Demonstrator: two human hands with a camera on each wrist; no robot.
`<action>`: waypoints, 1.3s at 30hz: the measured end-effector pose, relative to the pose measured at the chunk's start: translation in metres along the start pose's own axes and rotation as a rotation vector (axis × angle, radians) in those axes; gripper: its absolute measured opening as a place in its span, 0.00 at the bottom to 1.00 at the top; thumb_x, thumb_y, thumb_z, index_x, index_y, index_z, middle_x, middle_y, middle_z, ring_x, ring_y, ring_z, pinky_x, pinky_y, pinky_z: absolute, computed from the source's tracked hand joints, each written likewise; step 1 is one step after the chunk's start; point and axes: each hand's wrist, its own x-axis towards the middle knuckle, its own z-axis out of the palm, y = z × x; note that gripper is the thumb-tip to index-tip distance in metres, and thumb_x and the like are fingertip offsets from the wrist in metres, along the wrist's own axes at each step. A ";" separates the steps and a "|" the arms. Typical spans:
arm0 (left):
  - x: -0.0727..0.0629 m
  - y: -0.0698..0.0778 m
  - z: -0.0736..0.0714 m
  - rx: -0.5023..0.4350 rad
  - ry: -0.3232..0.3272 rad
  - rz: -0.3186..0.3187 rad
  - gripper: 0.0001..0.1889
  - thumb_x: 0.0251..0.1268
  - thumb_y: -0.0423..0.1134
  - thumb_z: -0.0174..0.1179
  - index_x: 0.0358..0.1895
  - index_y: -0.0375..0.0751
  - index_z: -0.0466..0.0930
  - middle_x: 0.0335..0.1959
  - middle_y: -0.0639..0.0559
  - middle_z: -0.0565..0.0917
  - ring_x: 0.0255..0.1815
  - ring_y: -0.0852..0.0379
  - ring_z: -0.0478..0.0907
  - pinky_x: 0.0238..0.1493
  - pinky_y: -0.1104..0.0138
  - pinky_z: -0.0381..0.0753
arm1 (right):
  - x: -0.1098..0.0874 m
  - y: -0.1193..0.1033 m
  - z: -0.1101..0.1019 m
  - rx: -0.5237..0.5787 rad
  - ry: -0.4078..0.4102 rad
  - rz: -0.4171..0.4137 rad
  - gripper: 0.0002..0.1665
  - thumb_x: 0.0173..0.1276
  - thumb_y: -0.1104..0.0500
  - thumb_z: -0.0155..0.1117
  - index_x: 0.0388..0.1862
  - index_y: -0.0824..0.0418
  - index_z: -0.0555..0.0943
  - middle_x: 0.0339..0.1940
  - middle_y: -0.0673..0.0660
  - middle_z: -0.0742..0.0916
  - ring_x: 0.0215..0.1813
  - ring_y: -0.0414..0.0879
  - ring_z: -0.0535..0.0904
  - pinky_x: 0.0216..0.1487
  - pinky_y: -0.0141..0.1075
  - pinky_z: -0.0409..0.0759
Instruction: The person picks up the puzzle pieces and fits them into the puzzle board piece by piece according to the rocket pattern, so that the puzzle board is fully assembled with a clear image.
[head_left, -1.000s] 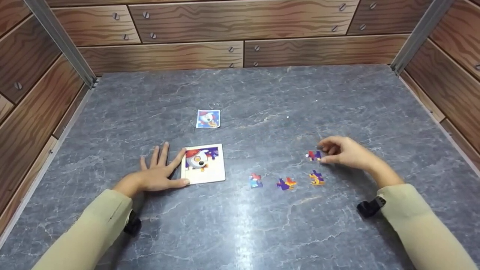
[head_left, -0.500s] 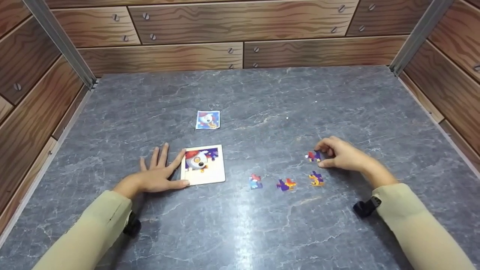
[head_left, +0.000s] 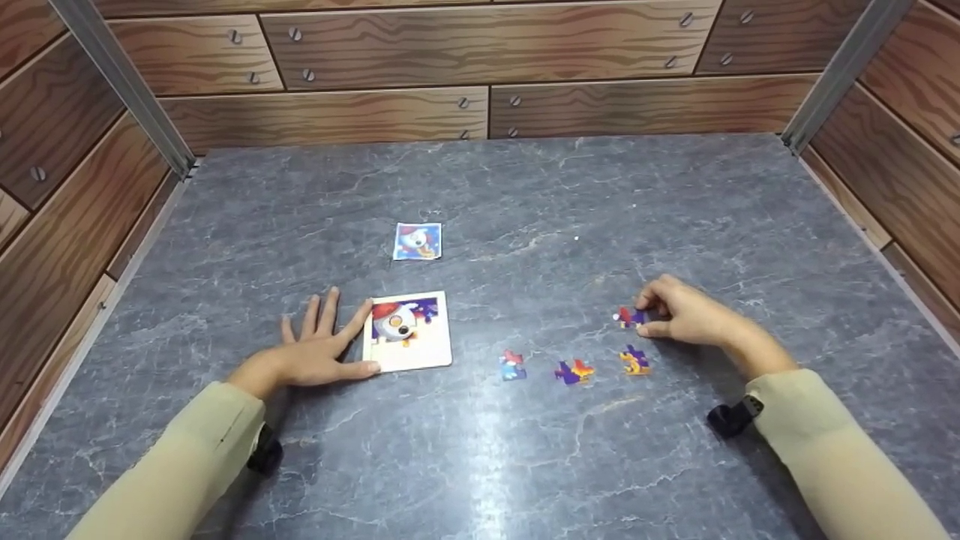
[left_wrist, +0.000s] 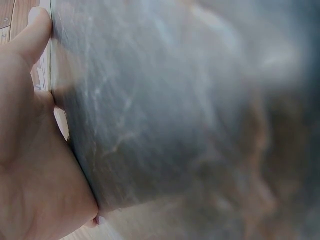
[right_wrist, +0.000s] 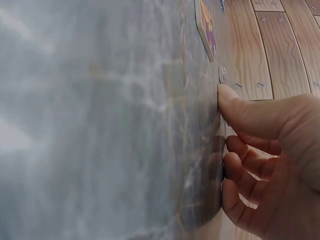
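In the head view my left hand (head_left: 315,356) lies spread on the table, its index finger and thumb touching the left edge of a square puzzle board (head_left: 427,349). A white dog-like face with a red hat fills part of the board; its lower and right parts are bare. My right hand (head_left: 690,315) pinches the right end of a red and purple puzzle piece (head_left: 625,316) at the tabletop, its other fingers curled. Three more pieces lie between: a blue and red one (head_left: 513,365), a purple and orange one (head_left: 575,371), and a purple and yellow one (head_left: 634,361).
A small picture card (head_left: 418,241) showing the same character lies beyond the board. Wood-patterned walls (head_left: 480,45) enclose the grey marbled table (head_left: 525,465) at the back and sides. Tiny white specks dot the table's far right half.
My right hand has shifted slightly left, and its thumb and index finger have closed in around the red and purple puzzle piece. My left hand stays in place on the board's edge.
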 end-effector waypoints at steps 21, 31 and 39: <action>0.000 0.003 -0.003 -0.001 -0.005 -0.001 0.51 0.54 0.76 0.43 0.74 0.59 0.27 0.69 0.37 0.17 0.67 0.35 0.13 0.52 0.33 0.15 | 0.001 0.001 -0.007 0.076 0.017 0.029 0.17 0.58 0.57 0.70 0.40 0.65 0.75 0.30 0.53 0.81 0.33 0.44 0.75 0.33 0.32 0.74; -0.001 0.003 -0.002 -0.007 0.000 0.005 0.51 0.54 0.76 0.44 0.74 0.60 0.27 0.69 0.37 0.17 0.67 0.36 0.13 0.53 0.33 0.16 | 0.001 -0.006 -0.007 0.109 0.034 0.003 0.17 0.59 0.57 0.69 0.42 0.65 0.74 0.32 0.54 0.82 0.34 0.45 0.78 0.35 0.31 0.77; -0.001 0.002 0.000 0.002 -0.005 0.003 0.51 0.54 0.76 0.42 0.73 0.60 0.26 0.69 0.37 0.17 0.67 0.35 0.13 0.53 0.32 0.17 | 0.007 -0.016 -0.008 0.090 0.065 -0.038 0.17 0.60 0.57 0.69 0.42 0.64 0.74 0.32 0.54 0.82 0.35 0.45 0.78 0.36 0.33 0.77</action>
